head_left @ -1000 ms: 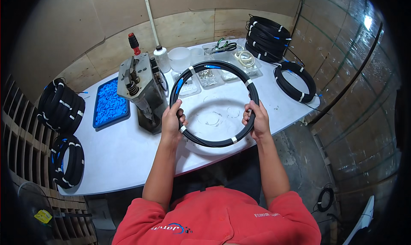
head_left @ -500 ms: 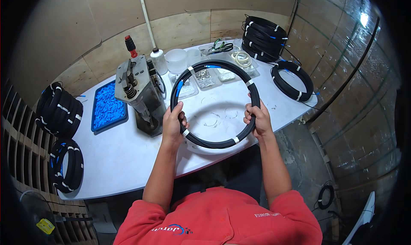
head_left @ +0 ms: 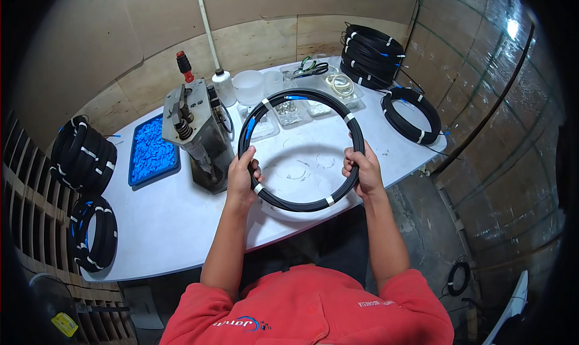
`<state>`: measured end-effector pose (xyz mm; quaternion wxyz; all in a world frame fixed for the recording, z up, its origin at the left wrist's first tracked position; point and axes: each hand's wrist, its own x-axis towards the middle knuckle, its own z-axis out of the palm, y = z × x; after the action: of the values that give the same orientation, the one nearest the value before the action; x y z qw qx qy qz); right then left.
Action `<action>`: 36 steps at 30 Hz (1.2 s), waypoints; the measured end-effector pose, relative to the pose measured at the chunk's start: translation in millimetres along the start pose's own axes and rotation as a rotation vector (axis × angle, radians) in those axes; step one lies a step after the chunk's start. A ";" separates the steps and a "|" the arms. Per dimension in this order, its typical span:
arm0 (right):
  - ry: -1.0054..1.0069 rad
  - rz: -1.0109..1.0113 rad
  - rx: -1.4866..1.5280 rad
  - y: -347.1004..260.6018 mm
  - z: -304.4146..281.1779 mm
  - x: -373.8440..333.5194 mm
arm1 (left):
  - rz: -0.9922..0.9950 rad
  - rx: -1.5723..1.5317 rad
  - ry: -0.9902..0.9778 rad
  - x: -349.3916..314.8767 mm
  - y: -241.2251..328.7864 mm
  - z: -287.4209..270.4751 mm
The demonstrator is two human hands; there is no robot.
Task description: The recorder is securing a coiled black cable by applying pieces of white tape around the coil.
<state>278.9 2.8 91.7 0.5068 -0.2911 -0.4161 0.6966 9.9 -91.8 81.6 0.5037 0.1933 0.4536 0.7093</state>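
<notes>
Between both hands I hold up a coil of black cable (head_left: 300,206), a large ring bound with several white bands. Blue connectors show along its upper left and top. My left hand (head_left: 243,175) is closed round the left side of the ring, thumb on the outer face. On the opposite side my right hand (head_left: 363,169) grips it the same way. The coil is raised above the white table (head_left: 163,230) and tilted toward me; its shadow falls on the tabletop inside the ring.
Left of the coil stands a metal press (head_left: 202,140), beside a tray of small blue parts (head_left: 154,149). Behind are a white bottle (head_left: 223,87), clear bins (head_left: 288,112) and scissors (head_left: 312,70). Stacked coils (head_left: 371,56) stand back right, a single coil (head_left: 412,116) nearer, more coils (head_left: 84,155) at left.
The cable coil has dropped slightly toward me and shifted a touch left, still held in both hands. Nothing else has visibly moved.
</notes>
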 end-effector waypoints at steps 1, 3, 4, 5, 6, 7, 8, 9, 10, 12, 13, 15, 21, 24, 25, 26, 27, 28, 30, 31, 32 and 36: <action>-0.028 -0.032 -0.024 -0.3 -1.0 -0.5 | -0.001 -0.016 0.015 0.3 -1.6 -0.1; -0.053 -0.063 -0.048 -0.7 -3.0 -0.5 | -0.004 -0.031 0.029 -0.7 -5.4 0.3; -0.072 -0.084 -0.057 -1.5 -4.4 0.5 | 0.060 -0.032 0.030 -1.8 -8.4 1.9; -0.091 -0.105 -0.066 -2.1 -5.5 2.0 | 0.124 -0.033 0.031 -3.2 -10.7 3.9; -0.087 -0.105 -0.066 -1.2 -7.1 4.7 | 0.121 -0.032 0.029 -5.2 -12.1 5.7; -0.094 -0.125 -0.025 1.0 -10.1 8.3 | 0.187 -0.018 0.009 -9.2 -11.7 9.4; -0.101 -0.144 0.016 2.9 -12.5 11.4 | 0.253 -0.003 -0.011 -12.0 -11.0 12.0; -0.095 -0.146 0.041 4.9 -14.7 13.7 | 0.249 -0.003 -0.015 -13.4 -10.3 13.6; -0.095 -0.146 0.041 9.2 -17.1 16.1 | 0.305 0.046 -0.031 -14.3 -9.2 14.6; -0.081 -0.180 0.065 16.8 -22.4 19.6 | 0.361 0.095 -0.048 -14.4 -9.3 15.8; -0.083 -0.179 0.065 18.0 -21.2 19.1 | 0.391 0.119 -0.057 -14.2 -8.8 15.0; -0.064 -0.211 0.064 20.1 -19.5 16.8 | 0.420 0.144 -0.064 -13.5 -8.3 13.7; -0.036 -0.225 -0.123 -0.8 2.8 -4.8 | 0.209 -0.020 -0.023 -3.2 -10.1 0.9; -0.025 -0.200 -0.166 -12.4 13.8 -6.3 | 0.083 -0.053 0.023 -0.4 -9.1 -2.7; -0.003 -0.145 -0.153 -15.7 14.6 -4.3 | 0.057 -0.074 0.008 0.1 -8.9 -2.8; 0.017 -0.089 -0.139 -18.4 15.1 -1.8 | 0.057 -0.075 0.006 -0.3 -8.9 -2.0; 0.026 -0.042 -0.139 -17.4 10.1 4.3 | 0.037 -0.075 0.007 -1.5 -8.7 -0.8; 0.026 -0.043 -0.137 -17.5 7.2 8.2 | 0.016 -0.072 0.008 -1.8 -8.4 1.0; 0.046 0.036 -0.021 -17.2 3.6 14.9 | 0.030 -0.049 -0.005 -1.7 -7.2 5.0; 0.066 0.049 -0.021 -14.8 0.4 18.8 | 0.042 -0.029 -0.017 -2.5 -6.7 7.4; 0.063 0.051 -0.022 -12.5 -2.9 20.6 | 0.044 -0.030 -0.014 -3.3 -5.7 10.3; 0.060 0.044 0.027 -6.5 -3.0 22.8 | 0.088 -0.008 -0.030 -5.5 0.3 11.3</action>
<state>277.2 26.2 96.2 0.5076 -0.3142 -0.3850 0.7038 20.3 -91.7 88.7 0.4794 0.2218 0.4344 0.7296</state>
